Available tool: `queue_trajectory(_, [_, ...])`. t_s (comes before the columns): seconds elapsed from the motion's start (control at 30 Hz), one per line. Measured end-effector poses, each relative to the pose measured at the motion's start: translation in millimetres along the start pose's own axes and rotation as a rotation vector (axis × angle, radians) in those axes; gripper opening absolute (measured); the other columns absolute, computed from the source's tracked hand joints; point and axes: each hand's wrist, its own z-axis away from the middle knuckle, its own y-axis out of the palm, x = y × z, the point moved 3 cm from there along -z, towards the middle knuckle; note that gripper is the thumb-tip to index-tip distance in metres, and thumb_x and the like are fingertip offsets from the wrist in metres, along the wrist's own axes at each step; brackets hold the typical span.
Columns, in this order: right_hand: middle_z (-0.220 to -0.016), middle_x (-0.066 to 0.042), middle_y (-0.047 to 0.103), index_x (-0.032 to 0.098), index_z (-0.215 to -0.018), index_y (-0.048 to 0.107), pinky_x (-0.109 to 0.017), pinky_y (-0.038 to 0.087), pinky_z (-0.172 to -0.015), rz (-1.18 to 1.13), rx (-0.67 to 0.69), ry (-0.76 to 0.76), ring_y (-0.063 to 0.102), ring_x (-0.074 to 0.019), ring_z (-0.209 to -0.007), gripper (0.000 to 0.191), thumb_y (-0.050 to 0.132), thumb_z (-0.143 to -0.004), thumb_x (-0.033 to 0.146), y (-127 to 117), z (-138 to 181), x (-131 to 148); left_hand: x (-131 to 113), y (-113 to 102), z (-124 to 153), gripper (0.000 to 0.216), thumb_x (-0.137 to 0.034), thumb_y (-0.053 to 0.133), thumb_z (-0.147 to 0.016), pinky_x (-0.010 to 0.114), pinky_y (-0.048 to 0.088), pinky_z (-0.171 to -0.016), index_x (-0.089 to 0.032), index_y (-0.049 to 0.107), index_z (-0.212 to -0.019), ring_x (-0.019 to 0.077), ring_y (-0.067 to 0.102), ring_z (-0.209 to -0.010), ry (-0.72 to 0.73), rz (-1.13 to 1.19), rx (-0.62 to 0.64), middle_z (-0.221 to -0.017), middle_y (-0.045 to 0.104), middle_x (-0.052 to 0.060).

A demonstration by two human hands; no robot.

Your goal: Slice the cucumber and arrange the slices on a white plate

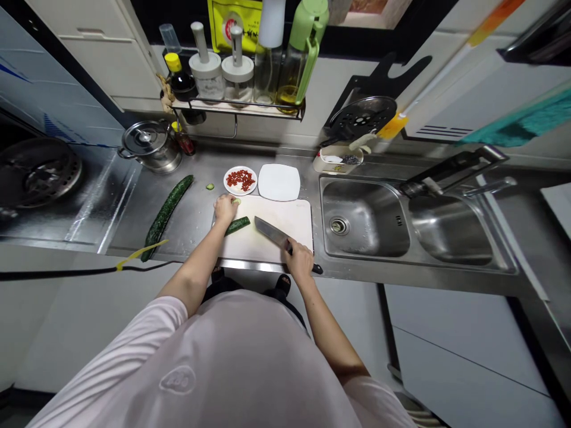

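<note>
My right hand [300, 259] is wrapped round the black handle of a kitchen knife [272, 232]. Its wide blade points left, low over the white cutting board [289, 214]. A cut length of dark green cucumber [238, 225] lies on the board, left of the knife tip. At the board's upper left corner, my left hand [224, 209] has its fingers closed at a small pale green cucumber piece [236, 201]. A whole cucumber [167, 217] rests on the steel counter to the left. Near it sits a small cucumber end [210, 186].
Behind the board stand a round plate of chopped red pieces [240, 180] and a white square plate [279, 182]. A double sink [366, 217] is on the right. A lidded pot [149, 145] stands back left, below a shelf of bottles [241, 106]. A black cable [89, 273] crosses the left front.
</note>
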Motion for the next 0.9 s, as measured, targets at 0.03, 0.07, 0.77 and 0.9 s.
queue_trajectory(0.03, [-0.103, -0.007, 0.067, 0.021, -0.126, 0.056, -0.028, 0.033, -0.084, -0.024, -0.011, -0.003, 0.057, -0.0202, -0.096, 0.037, 0.048, -0.090, 0.027, 1, -1, 0, 0, -1, 1, 0.021, -0.032, 0.061, -0.078, 0.042, 0.041, -0.091, -0.021, 0.070, -0.094, 0.0281, 0.058, -0.101, -0.003, 0.013, 0.000, -0.101, 0.067, 0.012])
queue_trajectory(0.07, [-0.102, -0.006, 0.068, 0.021, -0.124, 0.057, -0.027, 0.034, -0.082, -0.049, -0.019, -0.007, 0.058, -0.0198, -0.094, 0.036, 0.047, -0.090, 0.027, 1, -1, 0, 0, -3, 3, 0.022, -0.033, 0.061, -0.079, 0.041, 0.041, -0.091, -0.022, 0.070, -0.095, 0.0276, 0.058, -0.100, -0.007, 0.029, -0.001, -0.100, 0.067, 0.012])
queue_trajectory(0.77, [-0.097, -0.009, 0.068, 0.019, -0.112, 0.055, -0.026, 0.037, -0.072, -0.011, 0.279, -0.118, 0.063, -0.0206, -0.090, 0.033, 0.029, -0.101, 0.035, -12, -18, 50, -4, -25, 79, 0.025, -0.039, 0.054, -0.089, 0.036, 0.043, -0.090, -0.026, 0.073, -0.099, 0.0214, 0.057, -0.098, 0.480, 0.125, 0.076, -0.098, 0.066, 0.006])
queue_trajectory(0.9, [-0.101, -0.010, 0.067, 0.019, -0.113, 0.053, -0.028, 0.040, -0.075, 0.008, 0.326, -0.149, 0.063, -0.0222, -0.094, 0.029, 0.030, -0.100, 0.031, -14, -22, 64, -2, -18, 79, 0.024, -0.037, 0.054, -0.090, 0.035, 0.043, -0.088, -0.026, 0.073, -0.099, 0.0198, 0.058, -0.095, 0.551, 0.124, 0.075, -0.096, 0.067, 0.005])
